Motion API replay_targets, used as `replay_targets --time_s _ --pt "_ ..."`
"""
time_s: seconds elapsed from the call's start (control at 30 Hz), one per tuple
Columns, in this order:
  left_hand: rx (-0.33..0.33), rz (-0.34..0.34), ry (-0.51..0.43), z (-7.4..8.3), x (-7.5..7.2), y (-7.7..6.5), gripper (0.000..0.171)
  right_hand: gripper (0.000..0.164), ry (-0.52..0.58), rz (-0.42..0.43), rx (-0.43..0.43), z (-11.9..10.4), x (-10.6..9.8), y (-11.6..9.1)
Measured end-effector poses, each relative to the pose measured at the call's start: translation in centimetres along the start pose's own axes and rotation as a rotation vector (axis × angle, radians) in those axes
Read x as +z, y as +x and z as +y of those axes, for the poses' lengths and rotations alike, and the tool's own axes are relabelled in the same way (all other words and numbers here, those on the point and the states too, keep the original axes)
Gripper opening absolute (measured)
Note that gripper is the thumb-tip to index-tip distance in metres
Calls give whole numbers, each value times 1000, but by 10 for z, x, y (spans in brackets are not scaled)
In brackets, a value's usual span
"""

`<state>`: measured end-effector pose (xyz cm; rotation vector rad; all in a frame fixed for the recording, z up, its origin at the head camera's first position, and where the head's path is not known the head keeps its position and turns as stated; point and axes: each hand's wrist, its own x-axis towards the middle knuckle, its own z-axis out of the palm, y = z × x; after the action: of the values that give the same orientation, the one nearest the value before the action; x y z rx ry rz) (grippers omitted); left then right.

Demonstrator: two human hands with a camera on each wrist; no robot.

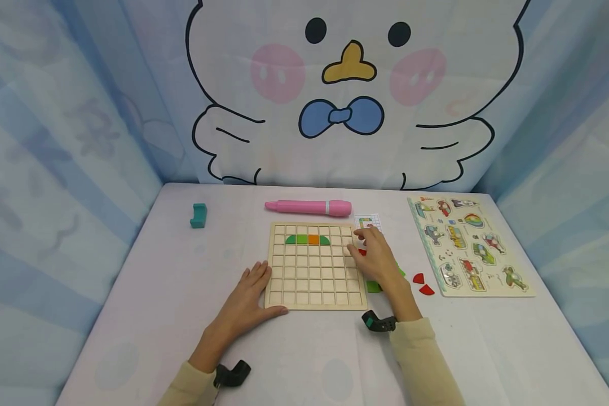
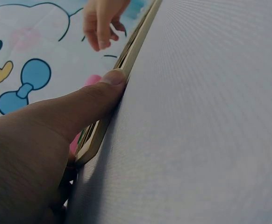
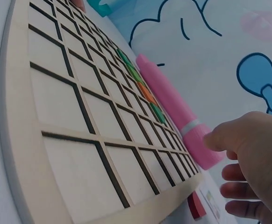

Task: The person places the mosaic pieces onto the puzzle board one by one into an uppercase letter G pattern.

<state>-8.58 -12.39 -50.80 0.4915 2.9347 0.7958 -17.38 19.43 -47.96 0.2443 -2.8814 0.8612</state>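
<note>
A wooden grid board [image 1: 316, 287] lies on the table. In one row near its far edge sit a green quarter-round piece [image 1: 291, 240], a light green square [image 1: 301, 239], an orange square [image 1: 313, 239] and another green quarter-round [image 1: 325, 240]. My left hand [image 1: 246, 296] rests at the board's near left corner, thumb along the near edge and fingers by the left side. Over the right edge hovers my right hand [image 1: 378, 256], fingers loosely bent, with nothing visible between them. Partly behind it are a small pattern card [image 1: 367, 220] and a green piece [image 1: 373, 286].
Two red pieces [image 1: 426, 290] lie right of my right wrist. Farther right is a picture puzzle board [image 1: 472, 248]. A pink pen-shaped toy [image 1: 307, 207] lies beyond the grid board, and a teal block [image 1: 198, 216] stands at the back left. Curtains surround the table [image 1: 132, 282].
</note>
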Motion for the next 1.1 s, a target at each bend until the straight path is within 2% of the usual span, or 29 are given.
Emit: replay_targets --time_s 0.43,0.67,0.97,1.1 --pt "-22 -36 -7 1 -2 0 105 47 -10 -27 79 26 -14 -10" --pt "-13 -31 -11 1 -2 0 104 47 -30 -51 127 36 -21 -17" --pt "-17 -35 -11 2 -3 0 104 48 -61 -91 170 48 -26 -28" --pt "-13 -36 -9 2 -4 0 104 45 -84 -76 163 54 -26 -32"
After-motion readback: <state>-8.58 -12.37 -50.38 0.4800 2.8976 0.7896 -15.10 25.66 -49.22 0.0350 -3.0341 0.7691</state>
